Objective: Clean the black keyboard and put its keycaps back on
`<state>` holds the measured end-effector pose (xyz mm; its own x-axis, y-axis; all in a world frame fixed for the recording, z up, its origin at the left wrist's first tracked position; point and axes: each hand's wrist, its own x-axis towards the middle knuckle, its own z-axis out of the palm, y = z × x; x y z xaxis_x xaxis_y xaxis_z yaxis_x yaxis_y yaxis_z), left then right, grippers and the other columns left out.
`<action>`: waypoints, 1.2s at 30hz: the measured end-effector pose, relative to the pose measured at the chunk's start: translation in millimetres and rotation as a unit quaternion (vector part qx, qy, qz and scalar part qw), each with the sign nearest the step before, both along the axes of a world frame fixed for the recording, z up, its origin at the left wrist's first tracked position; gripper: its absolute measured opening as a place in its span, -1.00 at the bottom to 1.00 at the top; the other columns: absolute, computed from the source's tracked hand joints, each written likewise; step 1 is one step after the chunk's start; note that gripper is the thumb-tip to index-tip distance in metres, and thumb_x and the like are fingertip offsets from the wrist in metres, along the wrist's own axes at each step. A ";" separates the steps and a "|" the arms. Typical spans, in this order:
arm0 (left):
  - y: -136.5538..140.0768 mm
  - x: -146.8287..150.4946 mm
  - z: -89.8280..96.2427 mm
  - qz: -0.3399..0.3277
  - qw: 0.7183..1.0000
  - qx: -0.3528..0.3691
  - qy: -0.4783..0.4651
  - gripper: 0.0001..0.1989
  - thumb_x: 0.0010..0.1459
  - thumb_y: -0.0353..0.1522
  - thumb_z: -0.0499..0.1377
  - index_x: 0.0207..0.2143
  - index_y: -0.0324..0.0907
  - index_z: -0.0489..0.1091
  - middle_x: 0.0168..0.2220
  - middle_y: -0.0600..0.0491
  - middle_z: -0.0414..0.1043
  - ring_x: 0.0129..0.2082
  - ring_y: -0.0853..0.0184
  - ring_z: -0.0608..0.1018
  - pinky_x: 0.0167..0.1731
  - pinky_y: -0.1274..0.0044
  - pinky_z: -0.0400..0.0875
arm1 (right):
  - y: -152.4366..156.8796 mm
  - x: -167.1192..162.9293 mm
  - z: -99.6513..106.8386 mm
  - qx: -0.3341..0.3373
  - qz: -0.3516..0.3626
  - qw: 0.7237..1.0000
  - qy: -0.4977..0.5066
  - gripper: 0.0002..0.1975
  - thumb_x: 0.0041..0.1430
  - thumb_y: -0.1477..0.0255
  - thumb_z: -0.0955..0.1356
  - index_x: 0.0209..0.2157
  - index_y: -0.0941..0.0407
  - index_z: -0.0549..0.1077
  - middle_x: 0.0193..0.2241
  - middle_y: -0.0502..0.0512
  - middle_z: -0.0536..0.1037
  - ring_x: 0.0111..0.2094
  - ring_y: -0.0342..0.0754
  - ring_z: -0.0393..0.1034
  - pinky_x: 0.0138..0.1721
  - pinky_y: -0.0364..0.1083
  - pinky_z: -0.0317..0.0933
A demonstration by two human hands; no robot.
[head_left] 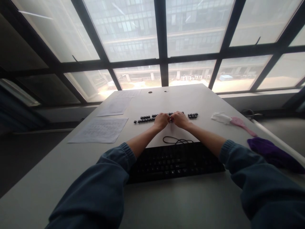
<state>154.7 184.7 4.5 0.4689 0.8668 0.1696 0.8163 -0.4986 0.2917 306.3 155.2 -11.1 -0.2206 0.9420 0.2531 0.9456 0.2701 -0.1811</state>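
Sheets of paper [100, 130] lie on the white table [59, 171], at ten o'clock from the black keyboard [175, 163]. Next, little black keys [146, 119] sit in rows at twelve o'clock. The person's left hand [162, 120] is there, with the right hand [179, 120] close beside it. Both hands have curled fingers, but one cannot tell if they pinch anything. A thin black cord [169, 137] loops below them. A white cloth [220, 117] and a pink thing with a handle [241, 123] lie around two o'clock, and a purple cloth [271, 152] at three.
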 end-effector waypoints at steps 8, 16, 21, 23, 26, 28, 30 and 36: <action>-52.4 -30.5 27.3 -0.048 0.997 -0.006 -0.053 -0.86 0.15 -0.31 0.29 -0.26 -0.06 0.66 -0.28 0.02 0.65 -0.25 0.25 0.61 -0.17 0.50 0.42 | -54.5 13.0 19.7 0.039 0.006 0.994 0.098 -0.87 0.23 0.51 0.37 -0.30 0.14 0.61 -0.27 0.15 0.62 -0.20 0.00 0.45 -0.15 -0.10 0.24; -159.8 -66.6 28.7 -0.148 0.974 -0.106 -0.134 -0.89 0.11 -0.34 0.32 -0.30 -0.06 0.66 -0.33 0.09 0.65 -0.29 0.28 0.58 -0.20 0.51 0.41 | -168.9 13.5 17.4 -0.066 0.098 0.945 0.306 -0.93 0.16 0.50 0.41 -0.35 0.12 0.59 -0.38 0.03 0.61 -0.38 -0.09 0.43 -0.32 -0.13 0.26; -175.6 -65.3 13.8 -0.150 0.972 -0.104 -0.148 -0.90 0.12 -0.38 0.31 -0.33 -0.05 0.66 -0.31 0.12 0.65 -0.24 0.27 0.58 -0.09 0.47 0.39 | -193.0 3.7 8.5 -0.104 0.110 0.935 0.321 -0.91 0.14 0.52 0.41 -0.34 0.10 0.60 -0.37 0.02 0.61 -0.32 -0.07 0.46 -0.24 -0.11 0.27; -176.3 -64.6 8.8 -0.148 0.973 -0.097 -0.150 -0.90 0.11 -0.39 0.32 -0.34 -0.04 0.66 -0.30 0.13 0.65 -0.23 0.27 0.57 -0.09 0.47 0.39 | -193.3 2.6 7.4 -0.102 0.105 0.935 0.322 -0.91 0.14 0.52 0.41 -0.33 0.10 0.60 -0.36 0.02 0.61 -0.31 -0.06 0.46 -0.23 -0.10 0.28; -178.6 -65.2 3.1 -0.142 0.975 -0.082 -0.153 -0.90 0.11 -0.41 0.34 -0.34 -0.04 0.65 -0.29 0.12 0.64 -0.20 0.26 0.54 -0.12 0.47 0.39 | -192.5 2.6 7.5 -0.101 0.104 0.936 0.320 -0.91 0.14 0.53 0.41 -0.34 0.11 0.60 -0.36 0.02 0.60 -0.31 -0.06 0.46 -0.22 -0.10 0.28; -181.0 -66.2 -0.1 -0.141 0.975 -0.068 -0.158 -0.90 0.12 -0.41 0.33 -0.34 -0.04 0.65 -0.29 0.12 0.64 -0.20 0.26 0.53 -0.14 0.46 0.39 | -192.7 2.6 7.3 -0.102 0.111 0.938 0.313 -0.91 0.15 0.54 0.41 -0.34 0.10 0.59 -0.36 0.03 0.60 -0.31 -0.05 0.46 -0.21 -0.09 0.28; -183.3 -67.2 -3.2 -0.143 0.975 -0.054 -0.163 -0.90 0.13 -0.41 0.33 -0.33 -0.04 0.65 -0.28 0.13 0.63 -0.20 0.27 0.51 -0.16 0.47 0.39 | -193.6 2.3 6.5 -0.100 0.118 0.940 0.305 -0.91 0.15 0.54 0.41 -0.34 0.10 0.59 -0.36 0.03 0.59 -0.29 -0.04 0.46 -0.18 -0.08 0.28; -185.8 -68.0 -8.9 -0.156 0.973 -0.024 -0.168 -0.91 0.16 -0.39 0.32 -0.33 -0.04 0.65 -0.26 0.12 0.63 -0.21 0.28 0.49 -0.18 0.46 0.39 | -196.2 2.1 4.6 -0.084 0.124 0.948 0.281 -0.91 0.17 0.55 0.41 -0.34 0.09 0.58 -0.33 0.06 0.58 -0.25 -0.01 0.44 -0.14 -0.05 0.28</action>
